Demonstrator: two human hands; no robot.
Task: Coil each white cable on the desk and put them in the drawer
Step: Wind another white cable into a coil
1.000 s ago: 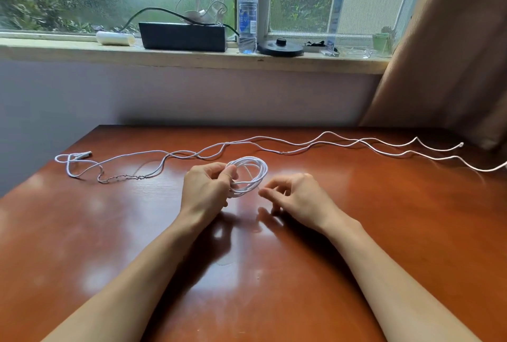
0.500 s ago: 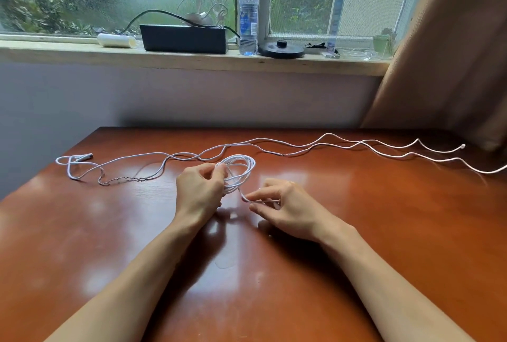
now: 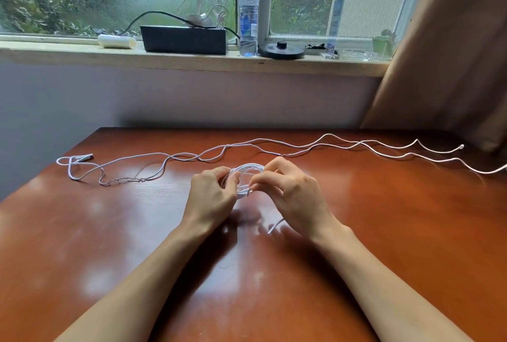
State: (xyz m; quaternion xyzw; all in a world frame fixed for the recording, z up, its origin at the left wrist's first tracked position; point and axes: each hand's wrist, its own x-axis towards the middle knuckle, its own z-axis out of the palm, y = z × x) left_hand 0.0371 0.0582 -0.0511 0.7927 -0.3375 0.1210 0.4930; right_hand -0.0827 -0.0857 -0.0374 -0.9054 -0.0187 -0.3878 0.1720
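Your left grip (image 3: pixel 212 196) is curled round a small coil of white cable (image 3: pixel 248 171). Your right grip (image 3: pixel 295 199) pinches a strand at the coil's near edge between thumb and forefinger. The coil sits between the two grips and touches both, over the middle of the reddish-brown counter (image 3: pixel 123 245).

A short loose end (image 3: pixel 275 226) pokes out beneath the right grip, pointing back toward you.

Just beyond both grips, long uncoiled strands (image 3: pixel 301 147) snake across the counter. To the far left of the left grip they end in a loop beside a small plug (image 3: pixel 83 157). To the far right of the right grip, one tip lies on the wood and another strand runs out of view. How many separate cables they make cannot be told.

Well beyond the grips, on the windowsill (image 3: pixel 82 55), a water bottle (image 3: pixel 248 15) stands just beside a black box (image 3: pixel 183 40).
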